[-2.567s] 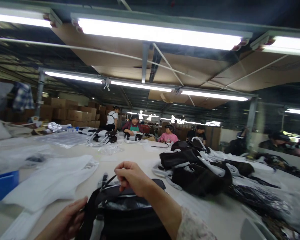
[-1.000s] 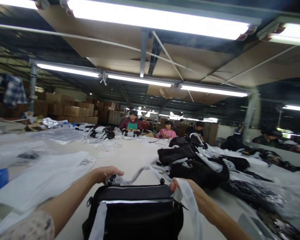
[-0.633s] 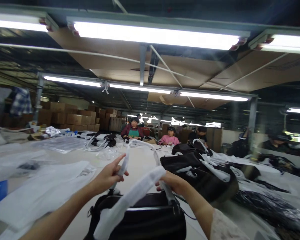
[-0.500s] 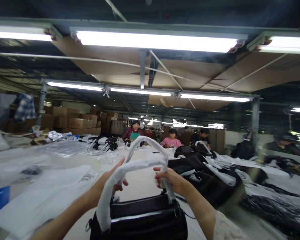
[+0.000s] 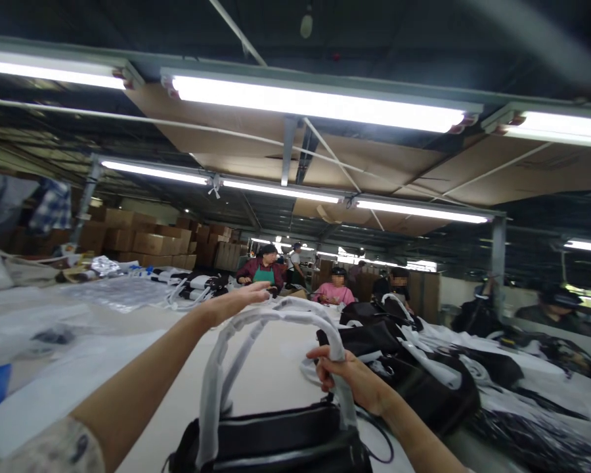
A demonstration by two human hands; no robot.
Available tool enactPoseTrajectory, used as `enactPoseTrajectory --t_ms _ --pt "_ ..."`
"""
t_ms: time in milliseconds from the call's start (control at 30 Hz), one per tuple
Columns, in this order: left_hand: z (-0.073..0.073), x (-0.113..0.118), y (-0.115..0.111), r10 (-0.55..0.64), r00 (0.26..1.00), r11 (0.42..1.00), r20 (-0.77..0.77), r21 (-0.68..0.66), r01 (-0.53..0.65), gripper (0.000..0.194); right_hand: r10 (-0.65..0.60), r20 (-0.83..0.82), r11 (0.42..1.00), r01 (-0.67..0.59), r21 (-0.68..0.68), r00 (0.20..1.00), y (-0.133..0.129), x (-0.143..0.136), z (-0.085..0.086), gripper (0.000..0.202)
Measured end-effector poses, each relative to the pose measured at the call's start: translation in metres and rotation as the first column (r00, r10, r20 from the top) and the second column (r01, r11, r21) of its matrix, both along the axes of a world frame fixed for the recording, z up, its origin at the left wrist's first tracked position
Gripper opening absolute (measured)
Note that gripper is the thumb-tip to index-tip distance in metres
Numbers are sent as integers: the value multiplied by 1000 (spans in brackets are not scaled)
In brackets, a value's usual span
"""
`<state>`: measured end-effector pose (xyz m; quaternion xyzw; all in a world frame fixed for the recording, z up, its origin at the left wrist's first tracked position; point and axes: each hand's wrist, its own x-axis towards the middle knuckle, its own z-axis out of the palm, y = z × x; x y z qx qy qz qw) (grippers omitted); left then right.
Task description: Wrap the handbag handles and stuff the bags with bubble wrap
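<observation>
We see long fluorescent tube lights [image 5: 315, 102] glaring under a low ceiling lined with brown board panels [image 5: 374, 157], held by grey metal posts [image 5: 496, 263]. A pale worktable [image 5: 270, 387] runs away from us. Stacked cardboard boxes [image 5: 142, 240] fill the far left, and seated workers [image 5: 263, 268] sit at the table's distant end.

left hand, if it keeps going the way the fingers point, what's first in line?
The left hand, open, points up-table. Probably bare table first, then the black-and-white bags in front of the person in the green apron. Depth is unclear; it seems to pass above the wrapped handles.
</observation>
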<state>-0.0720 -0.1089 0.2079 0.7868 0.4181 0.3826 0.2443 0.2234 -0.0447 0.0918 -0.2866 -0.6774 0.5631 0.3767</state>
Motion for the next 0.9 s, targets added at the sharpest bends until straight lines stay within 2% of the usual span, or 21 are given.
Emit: enactPoseTrajectory --t_ms 67,133,167,233,267,333,433,467,500,633,700,800,900 --pt "13 13 -5 -94 984 996 -151 -8 94 93 -2 20 1000 2 29 1000 -4 2 2 44" --pt "16 32 -8 -123 908 988 -400 33 148 125 0 42 997 -3 71 999 -9 3 4 46" --pt "14 42 -7 -86 849 985 -522 82 150 135 12 66 994 -19 106 998 -12 3 4 46" --pt "6 62 0 42 747 968 -664 212 135 141 43 150 980 -71 187 988 -19 3 3 43" --pt "2 70 5 84 715 953 -694 265 144 139 58 207 970 -104 221 977 -23 3 3 41" --pt "-4 82 15 80 677 921 -731 314 230 120 76 309 953 -160 257 948 -32 4 3 38" --pt "-2 85 19 -1 682 892 -731 308 331 54 68 321 956 -153 248 945 -43 14 5 41" --pt "1 82 18 -5 694 897 -720 303 320 36 51 287 962 -124 242 957 -44 20 5 44" --pt "5 78 16 8 710 910 -704 300 287 26 24 247 967 -85 240 969 -43 27 5 47" --pt "25 52 14 109 792 946 -600 308 102 16 -149 140 954 105 281 979 -20 52 -2 51" --pt "33 43 13 107 835 963 -540 266 49 12 -221 122 937 176 301 968 -3 56 -5 52" --pt "41 44 2 15 895 985 -445 162 64 7 -298 101 903 246 352 949 15 54 -4 55" --pt "35 59 -19 -10 940 990 -340 130 57 14 -414 31 823 360 440 910 24 53 0 49"
